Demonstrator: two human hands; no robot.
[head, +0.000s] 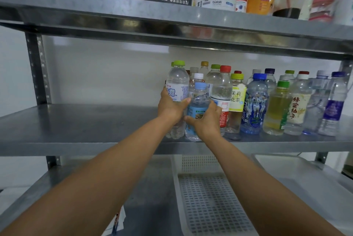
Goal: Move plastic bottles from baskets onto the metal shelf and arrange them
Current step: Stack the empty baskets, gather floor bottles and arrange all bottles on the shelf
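Now, left hand [172,108]: its grip is closed round the middle of the green-capped bottle [177,83], with the thumb across the front.
Right hand [205,119]: its grip holds the light-blue-capped bottle [199,100], fingers curled round the label.
Held bottles: the 2 are upright, they touch each other, and their bases seem to rest on the middle shelf [86,125] near its front edge.
Row of bottles: it stands just right of the held pair, closely packed in about 2 ranks; in front are the red-capped bottle [222,90], the jasmine tea bottle [236,100], the blue bottle [255,106] and the purple-label bottle [332,108].
White basket [210,197]: perforated, on the lower shelf, between the 2 forearms.
Top shelf [133,8]: it carries other containers, partly blurred.
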